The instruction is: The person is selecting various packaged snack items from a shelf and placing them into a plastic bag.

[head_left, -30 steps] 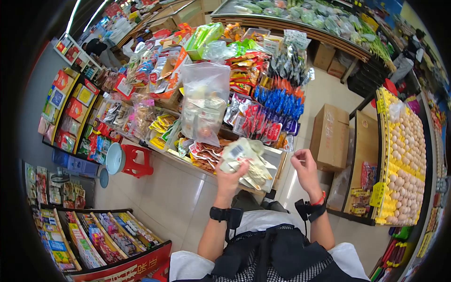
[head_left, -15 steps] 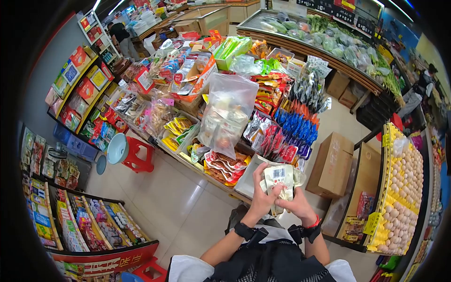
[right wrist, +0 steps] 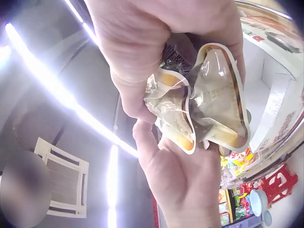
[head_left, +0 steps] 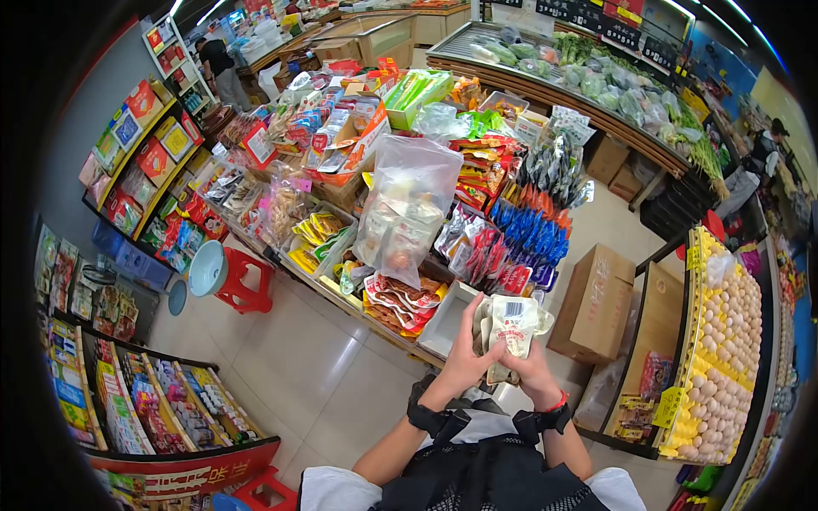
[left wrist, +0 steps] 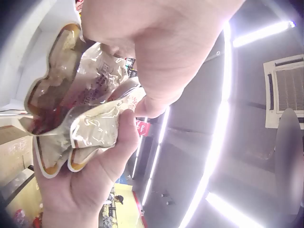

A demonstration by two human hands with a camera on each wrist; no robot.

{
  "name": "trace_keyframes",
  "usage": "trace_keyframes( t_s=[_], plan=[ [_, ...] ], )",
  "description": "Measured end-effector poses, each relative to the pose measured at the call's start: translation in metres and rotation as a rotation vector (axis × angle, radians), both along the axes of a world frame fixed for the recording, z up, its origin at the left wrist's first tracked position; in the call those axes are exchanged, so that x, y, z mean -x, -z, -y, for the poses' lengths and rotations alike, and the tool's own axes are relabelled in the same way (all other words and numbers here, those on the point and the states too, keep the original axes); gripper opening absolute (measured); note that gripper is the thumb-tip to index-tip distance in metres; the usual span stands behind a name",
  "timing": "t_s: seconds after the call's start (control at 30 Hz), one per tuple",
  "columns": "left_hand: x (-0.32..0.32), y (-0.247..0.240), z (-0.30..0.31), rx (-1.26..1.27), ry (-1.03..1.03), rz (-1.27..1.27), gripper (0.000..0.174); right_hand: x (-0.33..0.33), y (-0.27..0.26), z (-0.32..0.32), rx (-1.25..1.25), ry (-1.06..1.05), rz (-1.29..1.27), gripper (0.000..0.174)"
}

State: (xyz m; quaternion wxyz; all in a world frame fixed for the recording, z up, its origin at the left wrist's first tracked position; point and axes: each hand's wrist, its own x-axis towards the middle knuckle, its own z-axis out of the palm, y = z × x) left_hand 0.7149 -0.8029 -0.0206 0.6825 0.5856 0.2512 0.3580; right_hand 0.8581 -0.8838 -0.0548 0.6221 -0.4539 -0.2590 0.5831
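Several cream-coloured, glossy snack packets (head_left: 514, 330) are held in a bunch in front of my body, with a barcode and red print on the top one. My left hand (head_left: 464, 362) grips them from the left, its thumb across the front. From the other side my right hand (head_left: 530, 375) grips the same bunch. The left wrist view shows the packets' (left wrist: 95, 124) scalloped edges and shiny film between both hands. Just beyond the left hand lies a white open-topped box (head_left: 450, 319) at the display's corner.
A translucent bag (head_left: 407, 204) with packets inside lies on the snack display, beside brown-red packets (head_left: 400, 302). To the right stand a cardboard carton (head_left: 594, 302) and an egg rack (head_left: 720, 341). A red stool (head_left: 247, 281) with a blue basin (head_left: 207, 268) is at left.
My right hand, apart from the packets a second ago, has come in and gripped them beside the left. The bunch has moved right and turned barcode-up. The head view has shifted.
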Motion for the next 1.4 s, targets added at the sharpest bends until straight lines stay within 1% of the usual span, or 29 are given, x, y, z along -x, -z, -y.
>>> trace_keyframes(
  t_s=[0.03,0.13,0.23,0.33,0.43,0.47,0.57,0.67,0.77,0.8,0.9,0.93,1.03,1.07,1.1,1.17,1.23,1.27,1.33,1.37,1.4],
  plan=[
    [0.0,0.0,0.001,-0.017,-0.001,-0.023,0.084,0.0,0.001,0.002,0.001,-0.004,-0.048,0.065],
    [-0.006,0.007,0.004,-0.083,-0.006,-0.105,0.085,-0.004,0.001,0.007,0.026,0.014,-0.064,0.067],
    [-0.015,0.014,0.005,-0.13,0.022,-0.05,0.092,-0.01,0.006,0.009,0.004,0.046,-0.082,0.068],
    [-0.025,-0.005,0.012,-0.401,0.009,-0.238,0.099,-0.018,0.007,0.01,0.028,0.132,0.001,0.07],
    [-0.038,-0.01,0.012,-0.398,0.008,-0.228,0.1,-0.033,0.007,0.01,0.045,0.095,-0.007,0.071],
    [-0.04,-0.009,0.012,-0.434,-0.011,-0.261,0.1,-0.035,0.008,0.009,0.033,0.102,0.002,0.071],
    [-0.039,-0.014,0.005,-0.445,0.024,-0.281,0.099,-0.032,0.011,0.005,0.002,0.122,0.012,0.071],
    [-0.032,-0.021,-0.006,-0.322,0.084,-0.2,0.097,-0.022,0.004,-0.001,-0.072,0.153,0.023,0.072],
    [-0.028,-0.02,-0.011,-0.246,0.089,-0.141,0.096,-0.022,-0.003,-0.009,-0.073,0.137,-0.015,0.076],
    [-0.025,-0.027,-0.012,-0.253,0.091,-0.168,0.095,-0.023,-0.006,-0.012,-0.081,0.105,-0.034,0.081],
    [-0.015,-0.053,-0.025,-0.243,0.133,-0.189,0.096,-0.021,-0.021,-0.02,-0.1,0.088,-0.069,0.084],
    [-0.015,-0.047,-0.033,-0.258,0.117,-0.145,0.095,-0.02,-0.028,-0.024,-0.103,0.089,-0.049,0.089],
    [-0.002,-0.053,-0.066,-0.148,0.135,-0.094,0.091,-0.025,-0.033,-0.033,-0.151,0.121,-0.054,0.091],
    [0.004,-0.05,-0.082,-0.181,0.122,-0.117,0.087,-0.027,-0.031,-0.035,-0.127,0.17,-0.02,0.093],
    [0.01,-0.056,-0.096,-0.212,0.058,-0.106,0.074,-0.032,-0.03,-0.036,-0.125,0.187,0.004,0.092],
    [0.029,-0.061,-0.137,-0.228,0.04,-0.181,0.051,-0.041,-0.033,-0.043,-0.123,0.225,0.051,0.09],
    [0.048,-0.059,-0.184,-0.365,-0.04,-0.254,0.032,-0.039,-0.068,-0.055,-0.121,0.283,0.073,0.086],
    [0.057,-0.068,-0.208,-0.532,-0.114,-0.341,0.028,-0.044,-0.072,-0.061,-0.133,0.309,0.085,0.085],
    [0.059,-0.075,-0.261,-0.663,-0.4,-0.327,0.024,-0.049,-0.078,-0.074,-0.177,0.375,0.145,0.084],
    [0.055,-0.09,-0.28,-0.612,-0.493,-0.36,0.033,-0.051,-0.081,-0.084,-0.209,0.415,0.194,0.083],
    [0.054,-0.093,-0.309,-0.725,-0.528,-0.422,0.045,-0.05,-0.085,-0.094,-0.237,0.453,0.243,0.083]
  ],
)
